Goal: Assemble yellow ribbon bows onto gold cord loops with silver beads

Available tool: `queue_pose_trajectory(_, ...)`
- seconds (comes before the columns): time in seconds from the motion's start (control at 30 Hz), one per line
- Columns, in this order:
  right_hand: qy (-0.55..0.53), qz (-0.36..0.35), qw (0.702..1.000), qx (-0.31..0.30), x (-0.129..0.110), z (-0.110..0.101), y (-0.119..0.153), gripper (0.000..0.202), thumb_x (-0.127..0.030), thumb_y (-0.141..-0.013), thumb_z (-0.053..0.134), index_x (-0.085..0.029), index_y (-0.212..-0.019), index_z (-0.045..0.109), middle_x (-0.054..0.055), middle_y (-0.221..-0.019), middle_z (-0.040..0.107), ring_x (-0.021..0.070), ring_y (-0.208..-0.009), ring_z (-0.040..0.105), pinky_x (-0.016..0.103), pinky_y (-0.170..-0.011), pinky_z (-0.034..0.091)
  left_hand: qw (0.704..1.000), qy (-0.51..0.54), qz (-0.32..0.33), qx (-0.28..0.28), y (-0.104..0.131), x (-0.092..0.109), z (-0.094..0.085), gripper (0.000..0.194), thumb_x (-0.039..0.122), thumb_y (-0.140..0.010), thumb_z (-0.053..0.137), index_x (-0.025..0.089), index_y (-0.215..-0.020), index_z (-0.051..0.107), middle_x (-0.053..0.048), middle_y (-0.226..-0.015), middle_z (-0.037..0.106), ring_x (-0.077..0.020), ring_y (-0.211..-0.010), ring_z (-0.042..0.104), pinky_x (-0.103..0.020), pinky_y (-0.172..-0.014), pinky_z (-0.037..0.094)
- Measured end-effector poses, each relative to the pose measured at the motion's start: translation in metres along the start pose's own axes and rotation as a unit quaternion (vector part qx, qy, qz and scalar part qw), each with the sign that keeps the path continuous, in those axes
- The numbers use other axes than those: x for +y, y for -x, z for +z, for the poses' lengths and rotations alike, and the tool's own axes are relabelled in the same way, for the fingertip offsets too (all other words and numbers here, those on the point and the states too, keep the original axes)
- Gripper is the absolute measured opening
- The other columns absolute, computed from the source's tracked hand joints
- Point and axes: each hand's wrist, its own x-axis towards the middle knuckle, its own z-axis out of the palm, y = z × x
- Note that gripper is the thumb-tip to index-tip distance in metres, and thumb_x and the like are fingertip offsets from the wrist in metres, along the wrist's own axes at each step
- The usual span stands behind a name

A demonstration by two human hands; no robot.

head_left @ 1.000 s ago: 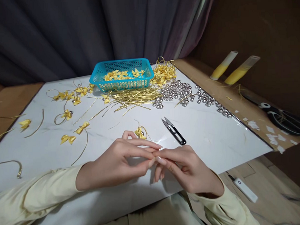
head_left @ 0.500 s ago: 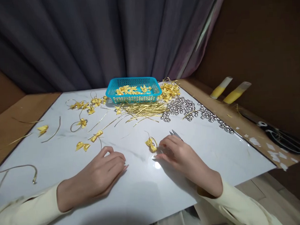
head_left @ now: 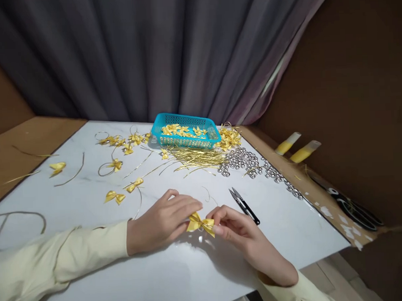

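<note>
A yellow ribbon bow [head_left: 200,223] is held a little above the white tabletop, stretched between both hands. My left hand [head_left: 162,219] is closed, its fingers and thumb at the bow's left loop. On the other side my right hand [head_left: 241,231] pinches the right loop between thumb and fingertips. Thin gold cord shows near the bow's knot, partly hidden. Black thread snips [head_left: 244,205] lie just behind my right hand. Two more bows, one flat [head_left: 114,197] and one with a cord [head_left: 135,185], rest beyond my left forearm.
A blue basket [head_left: 186,142] with bows stands at the back. Before it lie gold cords [head_left: 198,158], and silver rings [head_left: 241,162] spread rightward. Bows are heaped [head_left: 229,137] beside the basket. Black scissors [head_left: 355,210] and two yellow-filled tubes [head_left: 288,143] are at the right.
My right hand has picked the bow up off the table and brought it nearer. My left hand has moved right to meet it. The thread snips are now uncovered; the view has shifted slightly.
</note>
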Motion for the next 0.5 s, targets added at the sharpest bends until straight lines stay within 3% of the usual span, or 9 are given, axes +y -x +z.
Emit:
queue_pose_trajectory(0.13,-0.023,0.025,0.999,0.022,0.007,0.004,0.0,0.023,-0.039,-0.086,0.051,-0.017,-0.079,0.049,0.0,-0.075,0.051,0.0111,-0.071,0.046,0.023,-0.067,0.036,0.996,0.067,0.001,0.054,0.003,0.001,-0.002,0.019,0.005,-0.085,0.044,0.014,-0.099,0.053,-0.006,-0.082,0.067,-0.0142,-0.073,0.059,-0.03,-0.072,0.039)
queue_pose_trajectory(0.33,-0.002,0.012,0.999,0.042,0.013,0.008,-0.002,0.023,-0.039,-0.087,0.049,-0.017,-0.081,0.052,0.001,-0.077,0.055,0.0121,-0.073,0.05,0.024,-0.068,0.037,0.993,0.105,0.017,0.042,0.002,0.003,-0.004,0.026,0.004,-0.083,0.044,0.014,-0.106,0.053,-0.009,-0.086,0.067,-0.0171,-0.076,0.058,-0.031,-0.07,0.041)
queue_pose_trajectory(0.5,-0.044,0.007,0.996,0.079,0.015,0.014,-0.004,0.022,-0.039,-0.086,0.051,-0.017,-0.081,0.052,0.0,-0.073,0.057,0.0114,-0.07,0.052,0.023,-0.067,0.039,0.969,0.233,-0.072,0.029,0.007,0.01,-0.007,0.045,0.006,-0.074,0.042,0.015,-0.117,0.046,-0.01,-0.099,0.062,-0.0213,-0.088,0.056,-0.035,-0.078,0.041)
